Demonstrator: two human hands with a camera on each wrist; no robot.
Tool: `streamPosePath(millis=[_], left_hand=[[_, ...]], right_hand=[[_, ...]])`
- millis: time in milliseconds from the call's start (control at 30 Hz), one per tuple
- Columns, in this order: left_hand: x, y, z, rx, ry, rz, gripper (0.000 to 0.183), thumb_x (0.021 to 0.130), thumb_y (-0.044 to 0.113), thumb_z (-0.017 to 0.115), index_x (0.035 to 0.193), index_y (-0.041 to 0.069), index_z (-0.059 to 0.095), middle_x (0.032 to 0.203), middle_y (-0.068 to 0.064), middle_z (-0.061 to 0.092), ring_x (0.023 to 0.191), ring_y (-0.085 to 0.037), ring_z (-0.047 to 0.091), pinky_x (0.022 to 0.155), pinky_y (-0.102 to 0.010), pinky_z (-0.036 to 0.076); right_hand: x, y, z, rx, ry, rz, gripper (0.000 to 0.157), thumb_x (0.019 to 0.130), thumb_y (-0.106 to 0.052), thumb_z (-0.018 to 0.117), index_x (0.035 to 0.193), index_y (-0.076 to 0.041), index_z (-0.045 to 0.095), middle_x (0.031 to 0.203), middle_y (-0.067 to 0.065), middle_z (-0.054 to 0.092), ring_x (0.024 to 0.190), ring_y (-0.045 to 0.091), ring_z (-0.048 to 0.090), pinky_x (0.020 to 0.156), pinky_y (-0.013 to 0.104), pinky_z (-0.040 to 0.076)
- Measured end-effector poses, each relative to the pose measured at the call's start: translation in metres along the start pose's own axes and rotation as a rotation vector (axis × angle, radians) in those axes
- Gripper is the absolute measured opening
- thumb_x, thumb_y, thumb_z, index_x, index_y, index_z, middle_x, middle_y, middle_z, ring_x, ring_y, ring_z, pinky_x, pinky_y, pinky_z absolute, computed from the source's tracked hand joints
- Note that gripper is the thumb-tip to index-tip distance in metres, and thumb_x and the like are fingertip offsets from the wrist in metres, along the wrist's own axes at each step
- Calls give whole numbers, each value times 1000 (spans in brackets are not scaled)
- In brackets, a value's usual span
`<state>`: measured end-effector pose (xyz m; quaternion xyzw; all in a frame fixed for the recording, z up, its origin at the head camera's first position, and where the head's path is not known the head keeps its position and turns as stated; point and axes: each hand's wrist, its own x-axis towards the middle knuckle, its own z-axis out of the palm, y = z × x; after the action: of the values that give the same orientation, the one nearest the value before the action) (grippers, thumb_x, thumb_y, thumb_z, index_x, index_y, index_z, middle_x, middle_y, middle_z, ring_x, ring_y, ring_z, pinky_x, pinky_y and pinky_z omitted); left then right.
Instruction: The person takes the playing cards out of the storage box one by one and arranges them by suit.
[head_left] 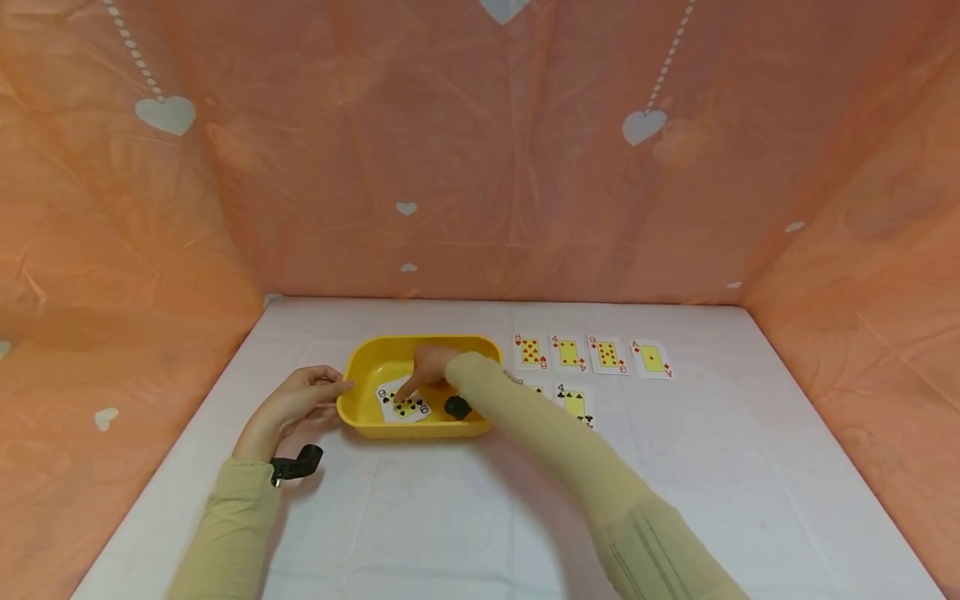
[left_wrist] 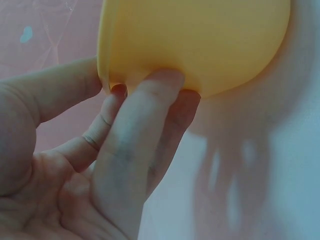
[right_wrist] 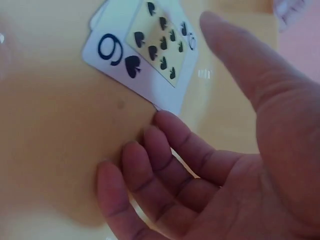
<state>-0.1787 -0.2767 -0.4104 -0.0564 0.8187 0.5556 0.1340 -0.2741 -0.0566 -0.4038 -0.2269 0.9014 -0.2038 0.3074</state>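
A yellow plastic tub (head_left: 420,430) stands on the white table. My left hand (head_left: 300,398) holds its left end; in the left wrist view the thumb is at the rim and the other fingers press the outer wall (left_wrist: 200,45). Inside the tub lies a nine of spades card (head_left: 390,398), face up, with another card's edge showing under it. My right hand (head_left: 431,367) reaches into the tub from the right. In the right wrist view its index fingertip (right_wrist: 165,118) is right at the card's lower edge, while the thumb (right_wrist: 220,37) stands apart from the card's right side.
Right of the tub, a back row of face-up cards holds an eight of hearts (head_left: 531,352), four of diamonds (head_left: 567,352), nine of diamonds (head_left: 607,356) and ace of diamonds (head_left: 652,359). In front lie a four of clubs (head_left: 574,404) and a card partly hidden by the right sleeve (head_left: 540,425).
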Motion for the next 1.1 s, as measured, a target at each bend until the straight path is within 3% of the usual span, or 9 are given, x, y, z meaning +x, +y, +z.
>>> streamPosePath(millis=[133, 233, 400, 533, 667, 767, 1100], left_hand=[[1, -2, 1, 11, -1, -3, 36, 94, 22, 63, 109, -8, 51, 98, -14, 62, 83, -17, 64, 70, -31, 55], [2, -2, 2, 22, 6, -19, 37, 94, 25, 63, 109, -7, 52, 98, -15, 62, 83, -19, 64, 72, -32, 54], [2, -2, 3, 30, 3, -26, 38, 94, 27, 62, 109, -7, 52, 99, -16, 61, 83, -22, 64, 74, -33, 54], [2, -1, 2, 15, 2, -22, 38, 94, 26, 63, 109, -7, 53, 97, -15, 63, 82, -21, 64, 72, -32, 54], [1, 0, 0, 1, 4, -19, 35, 94, 24, 62, 108, -7, 53, 92, -10, 64, 79, -18, 65, 70, -32, 55], [1, 0, -1, 0, 4, -20, 35, 94, 24, 62, 109, -7, 53, 89, -8, 64, 78, -18, 64, 70, -32, 55], [1, -1, -1, 8, 8, -24, 36, 93, 26, 63, 107, -6, 53, 92, -11, 64, 82, -21, 65, 70, -31, 54]], right_hand=[[-4, -1, 4, -56, 44, 13, 60, 65, -49, 85, 96, -10, 53, 79, 0, 46, 70, 14, 44, 60, 25, 37], [-2, -1, 8, -63, 56, 43, 68, 62, -51, 86, 105, -9, 54, 88, 2, 51, 77, 15, 47, 64, 26, 39], [8, 1, 12, -138, 73, 39, 67, 58, -52, 88, 99, -11, 55, 84, 1, 51, 72, 15, 47, 61, 26, 39], [15, 4, 13, -195, 59, -26, 57, 60, -46, 89, 91, -11, 57, 75, -1, 50, 64, 14, 44, 55, 25, 37], [17, 8, 8, -133, 15, -85, 43, 67, -29, 89, 86, -8, 57, 71, 0, 50, 61, 14, 43, 53, 24, 36], [19, 13, 4, -77, -5, -112, 40, 68, -21, 88, 90, -8, 57, 77, 1, 54, 66, 14, 46, 56, 24, 39], [27, 25, 3, -31, -8, -165, 37, 71, -19, 87, 93, -10, 59, 86, 0, 59, 74, 14, 51, 63, 23, 44]])
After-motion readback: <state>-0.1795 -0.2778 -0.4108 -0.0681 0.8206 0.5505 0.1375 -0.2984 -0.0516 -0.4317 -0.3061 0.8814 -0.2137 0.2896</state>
